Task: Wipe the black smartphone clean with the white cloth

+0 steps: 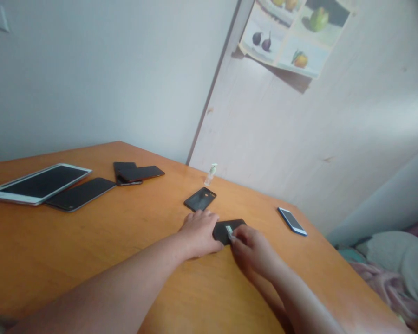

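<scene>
A black phone [220, 232] lies on the wooden table in front of me. My left hand [200, 233] grips its left end, with the thumb along the near edge and the fingers at the far side. Over the phone's dark face, my right hand [249, 243] pinches a small whitish wipe [230, 231] that touches the surface. Whether the wipe is cloth or paper is too small to make out. Just beyond the left hand rests an empty black phone case [200, 198], its camera cutout showing. Behind that stands a small transparent bottle [211, 175].
On the left of the table [153, 204] are a white tablet [43, 183], a dark phone [83, 194] partly under it, and stacked dark phones [141, 173]. A blue-edged phone [291, 221] lies near the right edge. Bedding [397, 260] is beyond that edge; walls border the back.
</scene>
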`<action>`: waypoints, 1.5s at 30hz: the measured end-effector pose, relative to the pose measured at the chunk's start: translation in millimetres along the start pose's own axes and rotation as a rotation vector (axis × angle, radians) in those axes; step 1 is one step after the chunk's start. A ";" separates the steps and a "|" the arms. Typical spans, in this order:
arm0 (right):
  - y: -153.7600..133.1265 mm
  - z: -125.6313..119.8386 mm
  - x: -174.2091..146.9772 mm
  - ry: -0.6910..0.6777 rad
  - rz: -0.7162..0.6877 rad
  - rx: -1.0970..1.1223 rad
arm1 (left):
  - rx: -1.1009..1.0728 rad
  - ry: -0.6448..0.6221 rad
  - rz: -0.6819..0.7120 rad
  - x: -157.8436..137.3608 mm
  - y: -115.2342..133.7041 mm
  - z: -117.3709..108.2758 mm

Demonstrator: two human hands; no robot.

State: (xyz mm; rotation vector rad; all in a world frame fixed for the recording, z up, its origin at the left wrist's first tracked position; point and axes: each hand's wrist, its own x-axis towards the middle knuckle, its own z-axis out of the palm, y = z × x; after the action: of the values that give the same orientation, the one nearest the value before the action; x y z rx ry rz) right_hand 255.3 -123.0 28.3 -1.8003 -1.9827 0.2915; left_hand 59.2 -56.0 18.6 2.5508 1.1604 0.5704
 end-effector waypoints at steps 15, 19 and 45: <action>2.4 8.3 3.2 0.051 -0.148 -0.091 | -0.010 0.012 0.002 -0.4 0.6 -0.8; 11.9 8.0 10.2 0.095 -0.071 -0.120 | -0.010 -0.002 -0.008 -0.9 1.7 -2.4; -17.3 11.0 8.6 -0.262 -0.162 -0.166 | -0.017 0.062 -0.029 0.2 0.9 5.3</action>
State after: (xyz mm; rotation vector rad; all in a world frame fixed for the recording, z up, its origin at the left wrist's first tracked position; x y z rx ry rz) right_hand 234.5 -115.2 27.8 -1.7604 -2.3832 0.3336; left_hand 62.3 -56.8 14.3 2.5147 1.2051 0.6535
